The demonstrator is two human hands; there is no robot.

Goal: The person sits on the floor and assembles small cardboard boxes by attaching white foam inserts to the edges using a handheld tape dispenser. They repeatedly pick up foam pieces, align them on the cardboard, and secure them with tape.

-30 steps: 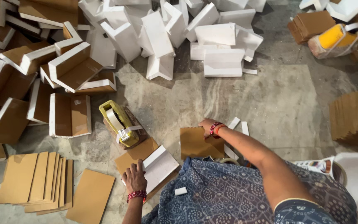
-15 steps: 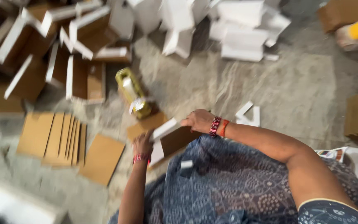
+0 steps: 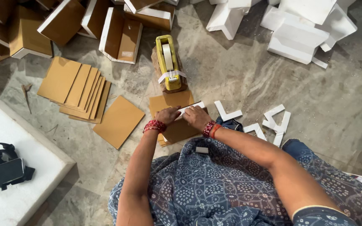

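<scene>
My left hand point(image 3: 168, 114) and my right hand point(image 3: 197, 116) meet over a brown cardboard panel point(image 3: 177, 130) with a white edge point(image 3: 190, 108), both gripping it on the floor in front of my lap. Under it lies another brown card sheet point(image 3: 170, 101). Just beyond stands a yellow tape dispenser point(image 3: 167, 61) with a white tape roll, a strip hanging at its front. Red bangles ring both wrists.
A fanned stack of brown card sheets point(image 3: 75, 87) and a single sheet point(image 3: 119, 121) lie to the left. Folded brown-and-white boxes point(image 3: 121, 37) crowd the far left, white foam pieces point(image 3: 300, 35) the far right. White L-shaped foam corners point(image 3: 273, 121) lie at right. A phone point(image 3: 1, 173) rests on a white slab.
My view has shifted right and closer. My right hand came in from the right to join the left hand on the white-edged panel, now held by both hands.
</scene>
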